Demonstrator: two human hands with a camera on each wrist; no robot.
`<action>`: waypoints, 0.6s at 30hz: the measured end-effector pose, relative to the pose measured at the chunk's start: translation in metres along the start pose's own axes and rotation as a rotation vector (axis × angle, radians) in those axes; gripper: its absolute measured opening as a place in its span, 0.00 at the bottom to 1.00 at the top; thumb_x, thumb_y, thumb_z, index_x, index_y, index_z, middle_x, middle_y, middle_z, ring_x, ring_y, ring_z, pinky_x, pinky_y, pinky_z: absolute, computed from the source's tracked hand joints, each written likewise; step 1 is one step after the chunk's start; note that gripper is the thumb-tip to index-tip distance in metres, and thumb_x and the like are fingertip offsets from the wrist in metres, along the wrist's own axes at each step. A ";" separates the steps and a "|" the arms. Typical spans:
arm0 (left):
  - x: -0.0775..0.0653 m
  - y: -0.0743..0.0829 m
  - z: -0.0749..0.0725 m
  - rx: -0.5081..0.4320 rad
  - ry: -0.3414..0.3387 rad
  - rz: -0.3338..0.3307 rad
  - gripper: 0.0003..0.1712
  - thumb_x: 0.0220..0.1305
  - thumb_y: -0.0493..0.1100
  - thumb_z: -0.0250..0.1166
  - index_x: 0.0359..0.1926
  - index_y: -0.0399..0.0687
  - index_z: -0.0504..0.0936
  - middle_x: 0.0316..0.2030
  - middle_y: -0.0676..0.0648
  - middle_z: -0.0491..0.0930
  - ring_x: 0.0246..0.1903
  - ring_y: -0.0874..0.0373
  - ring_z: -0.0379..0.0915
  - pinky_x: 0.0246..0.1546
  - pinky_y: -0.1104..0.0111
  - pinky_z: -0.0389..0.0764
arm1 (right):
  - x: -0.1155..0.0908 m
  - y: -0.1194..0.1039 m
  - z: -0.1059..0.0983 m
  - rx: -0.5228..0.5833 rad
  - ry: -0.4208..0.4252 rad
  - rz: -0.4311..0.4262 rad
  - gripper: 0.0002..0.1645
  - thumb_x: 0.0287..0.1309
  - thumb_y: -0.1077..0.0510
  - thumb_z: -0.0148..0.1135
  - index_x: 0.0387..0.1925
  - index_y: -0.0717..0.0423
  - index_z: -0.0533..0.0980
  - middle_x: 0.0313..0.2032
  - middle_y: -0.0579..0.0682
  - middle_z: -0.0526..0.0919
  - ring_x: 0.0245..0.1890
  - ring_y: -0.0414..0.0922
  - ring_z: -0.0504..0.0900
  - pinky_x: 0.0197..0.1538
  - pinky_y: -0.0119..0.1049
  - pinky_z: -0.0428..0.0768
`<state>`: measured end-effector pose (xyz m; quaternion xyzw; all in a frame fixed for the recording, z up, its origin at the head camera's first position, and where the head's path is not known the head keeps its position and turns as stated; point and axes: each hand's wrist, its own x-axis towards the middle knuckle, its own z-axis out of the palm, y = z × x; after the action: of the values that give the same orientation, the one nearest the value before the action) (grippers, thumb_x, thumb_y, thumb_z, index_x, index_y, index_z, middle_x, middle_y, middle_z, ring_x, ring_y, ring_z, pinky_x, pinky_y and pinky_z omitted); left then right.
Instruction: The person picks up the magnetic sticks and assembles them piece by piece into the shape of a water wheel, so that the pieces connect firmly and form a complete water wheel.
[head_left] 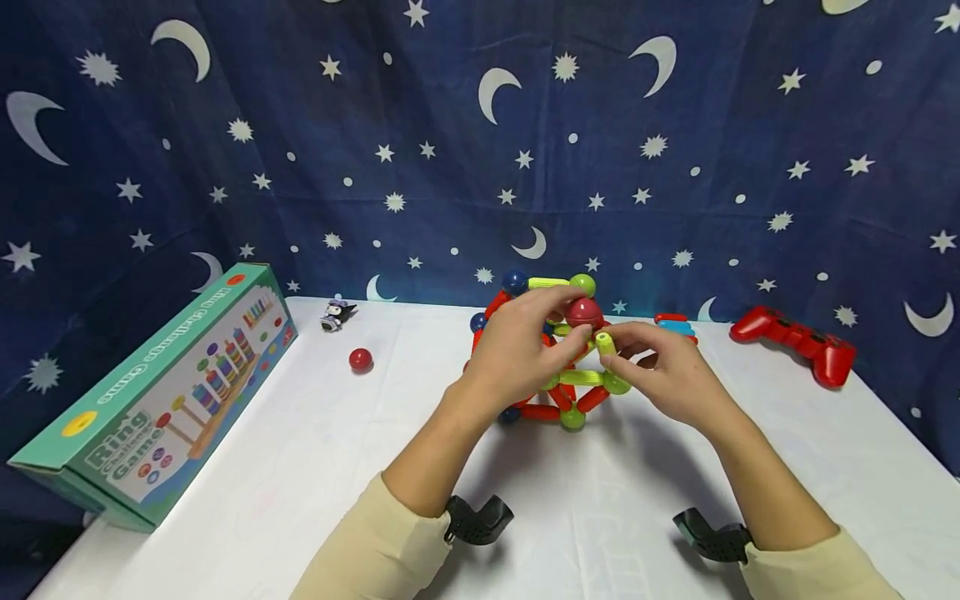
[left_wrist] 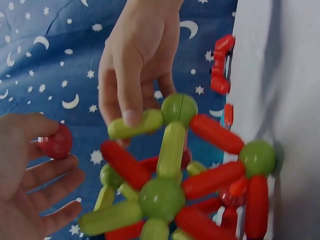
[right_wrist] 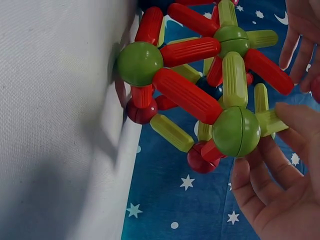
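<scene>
A structure of magnetic rods and balls (head_left: 573, 418) in red, yellow-green and dark blue stands on the table. My left hand (head_left: 513, 350) pinches a red ball (left_wrist: 56, 141) between thumb and fingers, held beside the upper part of the structure. From the other side, my right hand (head_left: 671, 371) pinches a yellow-green rod (left_wrist: 137, 124) between thumb and fingers. That rod's inner end meets a green ball (right_wrist: 236, 131) on the structure, and its other end points up in the head view. My hands partly hide the structure's middle in the head view.
A Ring Game box (head_left: 172, 392) lies along the left side. Near it are a small black-and-white figurine (head_left: 337, 314) and a loose red ball (head_left: 361, 360). Several red and blue rods (head_left: 677, 326) and a red game controller (head_left: 793, 343) lie at the back right. A star-patterned curtain hangs behind.
</scene>
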<state>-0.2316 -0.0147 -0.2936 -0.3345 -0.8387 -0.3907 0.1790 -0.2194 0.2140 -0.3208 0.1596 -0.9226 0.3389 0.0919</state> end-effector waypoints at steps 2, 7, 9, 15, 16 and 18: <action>0.000 0.003 0.004 0.027 -0.031 0.000 0.24 0.70 0.46 0.67 0.65 0.50 0.80 0.52 0.51 0.86 0.50 0.59 0.82 0.49 0.74 0.82 | 0.000 0.000 0.001 0.010 -0.004 -0.009 0.23 0.67 0.52 0.68 0.60 0.56 0.81 0.49 0.53 0.88 0.47 0.49 0.84 0.47 0.34 0.82; -0.001 0.007 0.010 0.073 -0.081 -0.010 0.24 0.69 0.47 0.69 0.64 0.51 0.80 0.52 0.53 0.85 0.50 0.62 0.81 0.50 0.76 0.81 | -0.001 0.002 0.002 0.041 -0.009 -0.029 0.22 0.67 0.54 0.68 0.60 0.55 0.81 0.51 0.53 0.88 0.47 0.50 0.85 0.47 0.32 0.82; -0.001 0.007 0.012 0.078 -0.091 -0.014 0.25 0.68 0.47 0.70 0.64 0.51 0.80 0.53 0.53 0.84 0.50 0.62 0.81 0.50 0.76 0.81 | -0.002 0.003 0.001 0.046 -0.013 -0.026 0.22 0.67 0.54 0.68 0.60 0.55 0.81 0.52 0.53 0.87 0.48 0.50 0.85 0.48 0.31 0.82; 0.000 0.007 0.017 0.124 -0.133 -0.033 0.26 0.68 0.47 0.70 0.65 0.52 0.80 0.53 0.52 0.84 0.48 0.60 0.82 0.47 0.75 0.82 | -0.005 0.006 0.000 0.074 -0.035 0.011 0.24 0.65 0.52 0.70 0.61 0.55 0.81 0.54 0.54 0.86 0.50 0.50 0.84 0.50 0.30 0.81; -0.001 0.006 0.018 0.134 -0.140 -0.036 0.26 0.68 0.48 0.70 0.65 0.52 0.80 0.53 0.52 0.84 0.47 0.60 0.82 0.46 0.75 0.82 | -0.005 0.006 0.000 0.081 -0.038 0.016 0.24 0.65 0.52 0.70 0.61 0.55 0.81 0.54 0.54 0.86 0.50 0.50 0.84 0.50 0.30 0.81; -0.001 0.006 0.018 0.143 -0.149 -0.036 0.26 0.68 0.48 0.70 0.66 0.53 0.80 0.53 0.52 0.84 0.47 0.59 0.82 0.46 0.74 0.82 | -0.006 0.007 0.001 0.093 -0.042 0.020 0.25 0.65 0.53 0.71 0.61 0.56 0.81 0.54 0.54 0.86 0.50 0.50 0.84 0.50 0.28 0.81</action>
<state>-0.2280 0.0019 -0.3027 -0.3339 -0.8814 -0.3069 0.1324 -0.2165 0.2197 -0.3269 0.1617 -0.9091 0.3790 0.0615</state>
